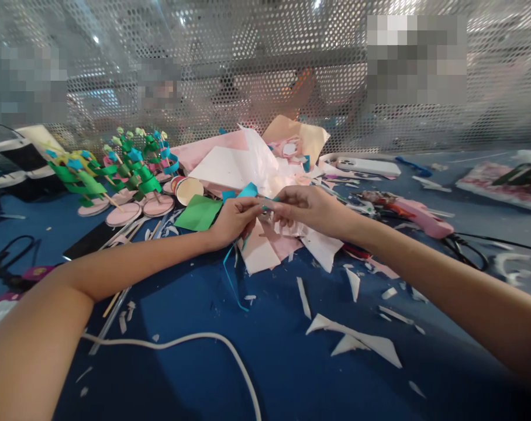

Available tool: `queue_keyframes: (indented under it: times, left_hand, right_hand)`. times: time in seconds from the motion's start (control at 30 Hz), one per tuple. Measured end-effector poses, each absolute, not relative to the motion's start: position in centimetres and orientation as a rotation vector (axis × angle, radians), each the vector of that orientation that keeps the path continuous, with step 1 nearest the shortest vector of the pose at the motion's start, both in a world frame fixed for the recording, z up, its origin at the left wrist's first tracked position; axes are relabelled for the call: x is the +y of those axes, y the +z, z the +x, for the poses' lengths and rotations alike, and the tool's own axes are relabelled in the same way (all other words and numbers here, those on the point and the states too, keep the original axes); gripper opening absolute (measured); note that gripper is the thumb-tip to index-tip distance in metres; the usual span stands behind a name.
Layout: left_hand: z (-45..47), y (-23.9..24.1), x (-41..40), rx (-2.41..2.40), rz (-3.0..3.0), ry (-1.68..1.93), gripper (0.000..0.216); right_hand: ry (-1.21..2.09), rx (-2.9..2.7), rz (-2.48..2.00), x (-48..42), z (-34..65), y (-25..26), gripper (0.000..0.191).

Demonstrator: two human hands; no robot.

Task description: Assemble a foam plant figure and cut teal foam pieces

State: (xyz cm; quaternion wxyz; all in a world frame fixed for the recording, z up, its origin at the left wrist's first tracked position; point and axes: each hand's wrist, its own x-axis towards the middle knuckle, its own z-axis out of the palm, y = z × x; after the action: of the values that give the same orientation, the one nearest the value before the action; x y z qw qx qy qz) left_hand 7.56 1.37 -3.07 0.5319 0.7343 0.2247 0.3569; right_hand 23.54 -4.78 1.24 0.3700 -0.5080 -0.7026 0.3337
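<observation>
My left hand (234, 221) and my right hand (311, 211) meet fingertip to fingertip above the papers, both closed in a pinch. Between the fingertips sits a small pale, bluish bit, too small to make out. A thin blue paper strip (229, 278) trails from my left hand's fingers down to the table. Just left of that hand lies a green paper square (197, 213), and a blue paper piece (247, 190) shows behind it. White and pink paper sheets (259, 251) lie under and behind both hands.
Paper plant models on round bases (123, 214) stand at the left near a paper cup (189, 190). A pink glue gun (423, 217) with its cord lies right. White scraps (357, 336) and a white cable (204, 335) lie in front. Perforated metal mesh (257, 52) rises behind.
</observation>
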Motion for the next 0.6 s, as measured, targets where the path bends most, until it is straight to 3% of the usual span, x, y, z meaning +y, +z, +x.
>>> queue_keyframes:
  times: [0.13, 0.6]
  left_hand:
    - [7.6, -2.9, 1.2, 0.511, 1.728, 0.835, 0.034]
    - [7.3, -2.8, 0.8, 0.347, 1.917, 0.709, 0.048]
  right_hand:
    - [0.958, -1.585, -1.198, -4.8, 22.3, -0.5, 0.053]
    - [0.801, -1.285, -1.172, -6.3, 20.0, -3.0, 0.052]
